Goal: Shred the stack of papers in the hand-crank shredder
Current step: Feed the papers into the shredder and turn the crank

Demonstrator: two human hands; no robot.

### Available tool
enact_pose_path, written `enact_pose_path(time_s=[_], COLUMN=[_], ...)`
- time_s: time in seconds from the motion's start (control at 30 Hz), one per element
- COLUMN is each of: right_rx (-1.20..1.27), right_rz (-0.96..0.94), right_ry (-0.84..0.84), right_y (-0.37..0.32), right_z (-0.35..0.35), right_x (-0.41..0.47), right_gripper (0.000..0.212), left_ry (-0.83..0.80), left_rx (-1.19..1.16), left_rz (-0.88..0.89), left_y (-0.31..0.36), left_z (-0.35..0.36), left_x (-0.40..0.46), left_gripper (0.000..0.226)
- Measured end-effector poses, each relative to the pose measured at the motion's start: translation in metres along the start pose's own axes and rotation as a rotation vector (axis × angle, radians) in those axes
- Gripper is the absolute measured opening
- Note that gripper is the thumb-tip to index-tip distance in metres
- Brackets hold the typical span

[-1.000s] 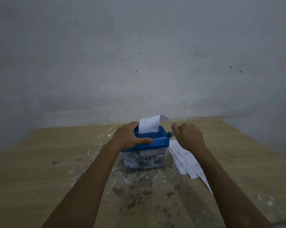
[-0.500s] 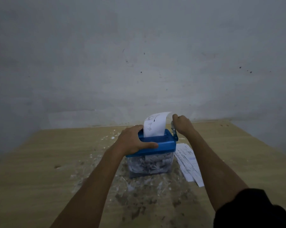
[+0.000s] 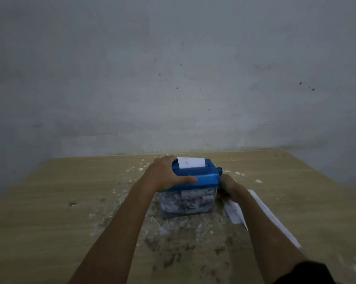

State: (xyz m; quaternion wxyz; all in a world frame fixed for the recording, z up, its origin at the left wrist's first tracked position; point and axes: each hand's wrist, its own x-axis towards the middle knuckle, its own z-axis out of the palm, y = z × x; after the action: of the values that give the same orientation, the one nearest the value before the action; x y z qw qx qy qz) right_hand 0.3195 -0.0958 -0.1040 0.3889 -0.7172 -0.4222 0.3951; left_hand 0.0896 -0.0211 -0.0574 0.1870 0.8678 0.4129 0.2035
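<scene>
Hand-crank shredder [image 3: 195,177]: boxy blue plastic top with rounded corners, seated on a clear, square-sided bin [image 3: 188,203]. It stands at the middle of the table, toward the far edge. The bin is packed nearly full with crumpled white and grey paper shreds.

Sheet of paper [image 3: 191,162]: white, faintly printed, a short length standing out of the top slot.

Stack of papers [image 3: 263,212]: white, flat, long-edged sheets lying on the table just right of the shredder, partly covered by the right forearm.

Left hand [image 3: 164,175]: laid over the left end of the blue top, thumb stretched along the front face, fingers wrapped over the back, gripping it.

Right hand [image 3: 227,184]: low against the right side of the shredder, below the round blue hub; blurred, fingers curled, but the crank handle itself cannot be made out in its grasp.

Table [image 3: 70,201]: pale wood-grain surface, littered with white flecks and dark smudges around the shredder.

Wall [image 3: 173,78]: grey, matt, speckled.
</scene>
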Motion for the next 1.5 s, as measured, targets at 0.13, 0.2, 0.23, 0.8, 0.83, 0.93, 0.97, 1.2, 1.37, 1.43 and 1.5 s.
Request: enact_pose_path(time_s=[0.13, 0.2, 0.23, 0.8, 0.83, 0.93, 0.97, 1.2, 1.37, 1.43, 1.5], right_rx=[-0.112, -0.257, -0.35, 0.121, 0.107, 0.072, 0.06, 0.106, 0.054, 0.005, -0.062], right_rz=[-0.113, -0.162, -0.172, -0.417, -0.427, -0.429, -0.42, -0.346, -0.252, -0.203, -0.119], right_ry=[0.1, 0.142, 0.164, 0.578, 0.569, 0.559, 0.557, 0.488, 0.401, 0.381, 0.329], right_y=[0.014, 0.015, 0.018, -0.038, -0.043, -0.055, -0.059, -0.07, -0.076, -0.069, -0.053], right_z=[0.003, 0.005, 0.005, -0.011, -0.014, -0.021, -0.022, -0.024, -0.022, -0.02, -0.017], right_x=[-0.008, -0.01, -0.01, -0.054, -0.05, -0.039, -0.036, -0.014, 0.008, 0.019, 0.029], right_gripper=[0.032, 0.033, 0.032, 0.044, 0.044, 0.045, 0.047, 0.046, 0.046, 0.047, 0.039], left_ry=[0.012, 0.023, 0.02, -0.133, -0.126, -0.106, -0.101, -0.079, -0.078, -0.074, -0.07], left_rx=[0.005, 0.003, 0.003, 0.101, 0.098, 0.084, 0.078, 0.089, 0.069, 0.053, 0.04], left_rz=[-0.002, -0.004, -0.01, 0.026, 0.03, 0.034, 0.034, 0.039, 0.046, 0.051, 0.05], left_y=[0.0, 0.0, 0.0, -0.001, -0.001, -0.003, -0.003, -0.003, -0.003, -0.004, -0.005], left_z=[0.001, 0.0, 0.0, -0.006, -0.006, -0.003, -0.003, -0.002, -0.001, -0.001, 0.0], left_x=[-0.001, -0.002, -0.002, 0.008, 0.008, 0.009, 0.009, 0.009, 0.007, 0.008, 0.009], left_gripper=[0.111, 0.113, 0.115, 0.118, 0.119, 0.125, 0.126, 0.122, 0.117, 0.117, 0.118])
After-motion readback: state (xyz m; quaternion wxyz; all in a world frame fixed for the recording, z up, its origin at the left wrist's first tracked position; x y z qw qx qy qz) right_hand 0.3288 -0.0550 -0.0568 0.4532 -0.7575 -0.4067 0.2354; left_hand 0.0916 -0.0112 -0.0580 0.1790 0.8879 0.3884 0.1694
